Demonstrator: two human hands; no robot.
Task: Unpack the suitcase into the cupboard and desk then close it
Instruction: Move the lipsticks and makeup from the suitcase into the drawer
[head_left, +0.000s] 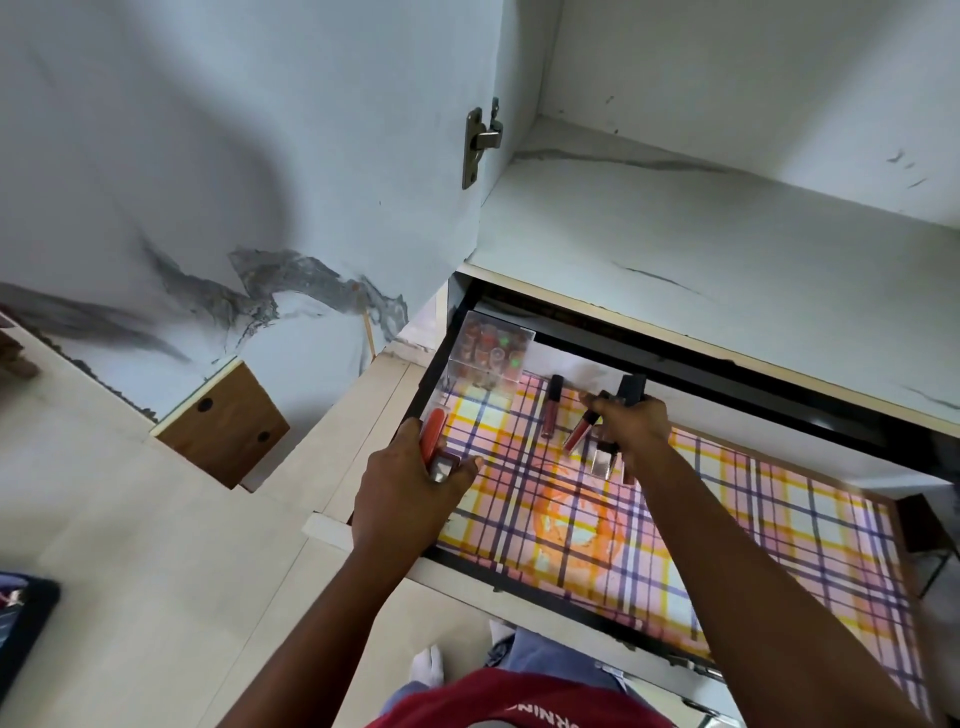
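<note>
A pulled-out cupboard drawer (810, 545) lined with pink, yellow and purple plaid paper lies below me. My left hand (410, 493) grips an orange tube with a silver cap (435, 447) over the drawer's left edge. My right hand (631, 428) holds several lip-gloss tubes (605, 452), one red tube (581, 430) sticking out to the left, above the drawer's back part. One dark red lip gloss (551, 408) lies on the liner. A clear plastic box of small red items (488, 353) sits in the drawer's back left corner.
Above the drawer is a white marble-patterned cupboard shelf (701, 228); the open cupboard door (234, 182) with its hinge (480, 140) stands to the left. A dark corner of what looks like the suitcase (23, 618) shows on the pale floor at far left.
</note>
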